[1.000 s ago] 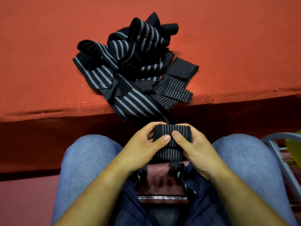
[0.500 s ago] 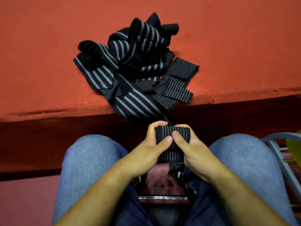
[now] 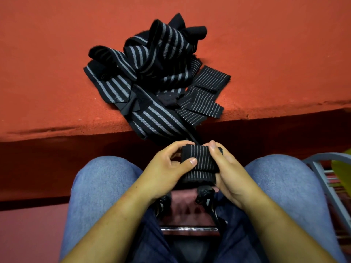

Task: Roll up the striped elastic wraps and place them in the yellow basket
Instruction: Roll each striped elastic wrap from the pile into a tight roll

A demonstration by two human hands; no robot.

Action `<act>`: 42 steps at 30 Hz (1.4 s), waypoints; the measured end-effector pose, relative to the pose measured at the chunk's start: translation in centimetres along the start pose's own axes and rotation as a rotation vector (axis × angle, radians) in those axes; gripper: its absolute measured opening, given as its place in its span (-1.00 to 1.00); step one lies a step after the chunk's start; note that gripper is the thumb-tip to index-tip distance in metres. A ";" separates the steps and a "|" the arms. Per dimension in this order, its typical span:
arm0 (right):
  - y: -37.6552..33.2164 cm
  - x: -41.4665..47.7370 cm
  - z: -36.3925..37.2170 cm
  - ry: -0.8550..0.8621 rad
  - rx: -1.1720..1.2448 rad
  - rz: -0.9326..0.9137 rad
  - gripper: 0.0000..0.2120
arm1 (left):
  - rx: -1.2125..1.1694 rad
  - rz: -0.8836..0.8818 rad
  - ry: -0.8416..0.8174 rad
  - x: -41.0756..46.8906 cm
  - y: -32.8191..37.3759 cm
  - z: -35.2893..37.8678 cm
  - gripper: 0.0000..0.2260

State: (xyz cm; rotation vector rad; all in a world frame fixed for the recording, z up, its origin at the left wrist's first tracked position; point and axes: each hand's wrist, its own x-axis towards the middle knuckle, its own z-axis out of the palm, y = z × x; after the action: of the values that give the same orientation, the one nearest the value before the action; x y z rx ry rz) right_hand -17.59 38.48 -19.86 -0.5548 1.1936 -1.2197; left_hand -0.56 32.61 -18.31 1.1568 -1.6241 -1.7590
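Note:
A partly rolled black wrap with thin grey stripes [image 3: 199,161] sits between my knees, just below the table edge. My left hand [image 3: 167,168] pinches its left end, thumb on the front. On its right end my right hand [image 3: 226,168] grips it with the index finger raised over the top. Its loose tail hangs down below the roll. A tangled pile of striped black wraps [image 3: 152,73] lies on the red table [image 3: 275,54], one wide strip draping over the edge toward the roll. A sliver of the yellow basket [image 3: 343,168] shows at the right edge.
My knees in blue jeans [image 3: 98,186] flank the hands. A grey metal chair frame [image 3: 322,168] stands at the right beside the yellow basket. A chrome bar [image 3: 188,228] and dark shoes [image 3: 205,194] show below the hands.
The roll has turned a little further in my hands. My right thumb has slid off the front and the index finger now reaches over the top. The pile has not moved.

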 end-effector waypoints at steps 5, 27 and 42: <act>-0.5 -0.1 -0.1 -0.042 0.045 0.001 -0.54 | 0.048 0.055 0.008 0.2 -0.3 -0.2 -0.66; -4.7 -4.9 -0.6 0.013 -0.280 -0.427 -0.78 | -0.122 0.062 0.011 -1.3 4.7 1.6 -0.83; -18.1 -13.0 -6.7 0.113 -0.607 -0.488 -0.75 | -0.026 0.363 -0.127 -1.4 15.4 10.1 -0.70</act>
State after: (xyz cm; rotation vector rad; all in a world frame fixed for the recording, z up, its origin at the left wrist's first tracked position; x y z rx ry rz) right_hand -29.74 46.29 -1.65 -1.3011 1.5905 -1.2918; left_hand -11.13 36.59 -3.69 0.6940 -1.7492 -1.6350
